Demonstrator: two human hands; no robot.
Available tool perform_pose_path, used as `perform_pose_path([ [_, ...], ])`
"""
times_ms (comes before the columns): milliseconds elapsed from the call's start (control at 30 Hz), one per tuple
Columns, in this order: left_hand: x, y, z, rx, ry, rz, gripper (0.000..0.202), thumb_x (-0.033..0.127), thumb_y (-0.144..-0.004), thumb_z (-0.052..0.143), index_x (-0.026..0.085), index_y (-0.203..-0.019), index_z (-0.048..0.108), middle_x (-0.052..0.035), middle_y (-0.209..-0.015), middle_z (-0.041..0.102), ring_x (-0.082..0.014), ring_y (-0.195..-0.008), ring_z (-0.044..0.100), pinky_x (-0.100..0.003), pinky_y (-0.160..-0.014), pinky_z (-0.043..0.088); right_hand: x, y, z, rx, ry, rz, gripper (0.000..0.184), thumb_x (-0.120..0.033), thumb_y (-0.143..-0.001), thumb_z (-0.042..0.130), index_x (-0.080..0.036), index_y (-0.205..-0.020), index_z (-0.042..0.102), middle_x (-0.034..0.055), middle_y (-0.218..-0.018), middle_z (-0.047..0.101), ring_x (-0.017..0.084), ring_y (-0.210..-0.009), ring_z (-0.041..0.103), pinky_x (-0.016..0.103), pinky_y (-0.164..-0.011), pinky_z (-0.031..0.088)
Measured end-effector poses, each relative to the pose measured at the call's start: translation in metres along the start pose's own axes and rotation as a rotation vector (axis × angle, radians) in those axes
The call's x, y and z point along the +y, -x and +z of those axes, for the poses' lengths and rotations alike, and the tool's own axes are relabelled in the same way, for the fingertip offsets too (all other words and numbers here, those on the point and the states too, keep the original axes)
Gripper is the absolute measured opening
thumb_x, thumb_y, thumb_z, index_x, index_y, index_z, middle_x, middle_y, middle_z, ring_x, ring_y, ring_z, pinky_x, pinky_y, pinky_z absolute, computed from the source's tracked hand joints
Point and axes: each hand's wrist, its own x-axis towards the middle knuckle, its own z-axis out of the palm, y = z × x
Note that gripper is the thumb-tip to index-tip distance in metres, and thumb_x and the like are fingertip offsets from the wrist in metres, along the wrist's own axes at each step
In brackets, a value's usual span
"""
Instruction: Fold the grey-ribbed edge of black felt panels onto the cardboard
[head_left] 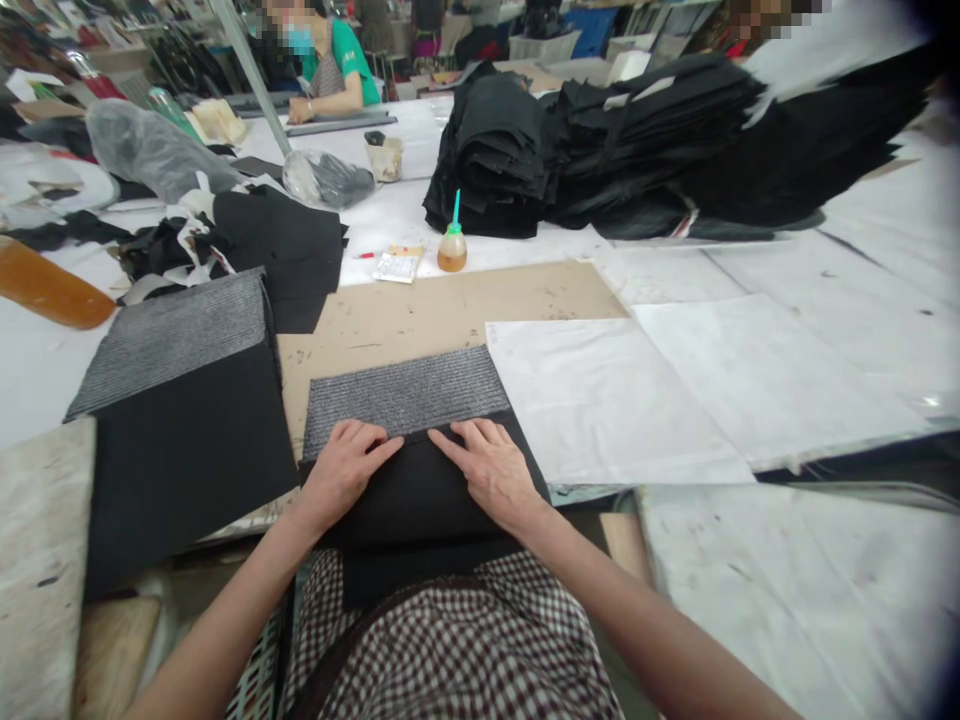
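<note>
Open and flat, the left hand (346, 470) and right hand (487, 470) press the black cloth (420, 500) — its edge runs nine-to-three, grey fabric (409, 390) just beyond at twelve o'clock.

A stack (180, 400) of grey and black pieces lies near left. A bottle (452, 245) stands at the far edge of the brown board (450, 305), just beside a small card (397, 266). White sheets (615, 400) lie right. Far off are black piles (637, 150), a cup (386, 158) and a person in green (341, 60).
</note>
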Motion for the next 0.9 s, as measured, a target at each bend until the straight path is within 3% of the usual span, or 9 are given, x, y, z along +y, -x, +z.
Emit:
perform_pose_path([
  [167, 0.005, -0.003, -0.013, -0.069, -0.107, 0.075, 0.035, 0.012, -0.096, 0.045, 0.020, -0.128, 0.057, -0.0090, -0.107, 0.061, -0.0215, -0.096, 0.052, -0.041, -0.094, 0.039, -0.005, -0.003, -0.008, -0.012, 0.026, -0.018, 0.053, -0.006, -0.089, 0.050, -0.022, -0.139, 0.051, 0.0118, -0.124, 0.056, 0.028, -0.113, 0.046, 0.045, -0.097, 0.039],
  [300, 0.007, -0.003, -0.014, -0.104, -0.152, 0.096, 0.032, 0.013, -0.098, 0.044, 0.018, -0.127, 0.057, -0.0089, -0.109, 0.061, -0.0216, -0.102, 0.053, -0.042, -0.099, 0.037, -0.024, -0.013, -0.009, 0.037, 0.023, -0.030, 0.044, -0.007, -0.092, 0.048, -0.017, -0.134, 0.054, 0.0132, -0.135, 0.050, 0.030, -0.122, 0.041, 0.046, -0.104, 0.035],
  [500, -0.007, 0.015, -0.009, -0.019, -0.024, -0.017, 0.031, 0.016, -0.098, 0.046, 0.020, -0.125, 0.059, -0.0092, -0.109, 0.062, -0.0212, -0.098, 0.052, -0.039, -0.091, 0.041, -0.051, -0.026, 0.011, 0.046, -0.064, -0.112, 0.045, -0.004, -0.092, 0.044, -0.012, -0.136, 0.050, 0.0119, -0.115, 0.059, 0.025, -0.111, 0.048, 0.039, -0.098, 0.043],
  [700, -0.031, 0.050, -0.012, 0.026, 0.076, -0.101, 0.030, 0.016, -0.098, 0.045, 0.021, -0.123, 0.061, -0.0076, -0.105, 0.061, -0.0189, -0.095, 0.052, -0.035, -0.087, 0.043, -0.053, -0.028, 0.011, -0.002, -0.062, -0.127, 0.053, -0.006, -0.091, 0.047, -0.020, -0.142, 0.045, 0.0099, -0.114, 0.057, 0.025, -0.108, 0.047, 0.040, -0.094, 0.043],
  [900, -0.034, 0.055, -0.022, -0.038, -0.029, -0.041, 0.035, 0.017, -0.098, 0.046, 0.023, -0.130, 0.059, -0.0082, -0.107, 0.061, -0.0204, -0.096, 0.051, -0.038, -0.088, 0.041, -0.057, -0.033, 0.004, -0.039, -0.007, -0.138, 0.053, -0.006, -0.090, 0.050, -0.022, -0.141, 0.048, 0.0102, -0.112, 0.057, 0.026, -0.106, 0.047, 0.040, -0.090, 0.042],
])
